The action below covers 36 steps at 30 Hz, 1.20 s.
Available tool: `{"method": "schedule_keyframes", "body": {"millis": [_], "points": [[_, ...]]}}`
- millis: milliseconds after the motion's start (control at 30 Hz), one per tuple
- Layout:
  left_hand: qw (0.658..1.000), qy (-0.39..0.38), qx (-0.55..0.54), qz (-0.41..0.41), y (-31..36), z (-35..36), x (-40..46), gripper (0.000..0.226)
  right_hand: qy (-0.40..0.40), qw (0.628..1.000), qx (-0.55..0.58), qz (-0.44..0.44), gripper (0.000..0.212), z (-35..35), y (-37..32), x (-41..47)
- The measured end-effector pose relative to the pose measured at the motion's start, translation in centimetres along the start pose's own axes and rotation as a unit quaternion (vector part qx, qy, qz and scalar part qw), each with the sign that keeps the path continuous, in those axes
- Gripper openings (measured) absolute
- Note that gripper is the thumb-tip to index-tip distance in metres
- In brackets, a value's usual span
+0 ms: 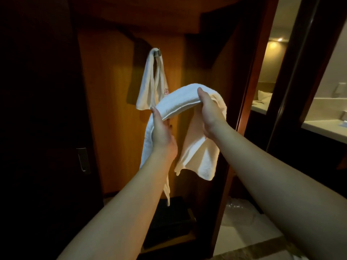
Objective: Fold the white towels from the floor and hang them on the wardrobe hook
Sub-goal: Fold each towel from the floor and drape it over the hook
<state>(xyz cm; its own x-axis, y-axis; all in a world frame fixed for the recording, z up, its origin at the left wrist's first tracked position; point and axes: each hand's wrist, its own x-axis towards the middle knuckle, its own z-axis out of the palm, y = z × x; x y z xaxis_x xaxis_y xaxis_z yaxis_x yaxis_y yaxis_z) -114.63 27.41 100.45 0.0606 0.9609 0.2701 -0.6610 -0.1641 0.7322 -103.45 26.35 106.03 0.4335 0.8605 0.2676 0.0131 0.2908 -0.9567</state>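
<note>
Hook point(158, 52) mostly under hung towel point(150, 81), apparently.

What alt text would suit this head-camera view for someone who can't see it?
Two bare hands, left hand and right hand, grip a folded white towel in front of an open wooden wardrobe. Another white towel already hangs on the hook inside.
</note>
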Motion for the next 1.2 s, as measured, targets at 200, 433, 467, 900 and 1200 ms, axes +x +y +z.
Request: {"method": "schedule_keyframes", "body": {"millis": [200,433,467,900,1200], "points": [[0.995,0.033,0.094,0.018,3.7,-1.6,4.7,0.033,0.068,0.992,-0.096,-0.043,0.061,1.2,0.7,3.0],[0.981,-0.043,0.188,0.03,7.7,-3.3,14.1,0.045,0.024,0.974,-0.193,-0.113,0.058,4.7,-0.5,10.0],[0.979,-0.062,0.194,0.031,8.2,-3.5,15.6,0.049,0.01,0.976,-0.187,-0.114,0.055,5.3,-0.8,11.1],[0.964,-0.138,0.217,0.069,12.3,-0.8,32.5,0.091,0.038,0.978,-0.121,-0.163,0.059,10.5,-4.8,26.0],[0.96,-0.121,0.231,0.097,12.5,1.7,42.8,0.075,0.027,0.955,-0.222,-0.194,0.08,11.8,-6.2,36.9]]}}
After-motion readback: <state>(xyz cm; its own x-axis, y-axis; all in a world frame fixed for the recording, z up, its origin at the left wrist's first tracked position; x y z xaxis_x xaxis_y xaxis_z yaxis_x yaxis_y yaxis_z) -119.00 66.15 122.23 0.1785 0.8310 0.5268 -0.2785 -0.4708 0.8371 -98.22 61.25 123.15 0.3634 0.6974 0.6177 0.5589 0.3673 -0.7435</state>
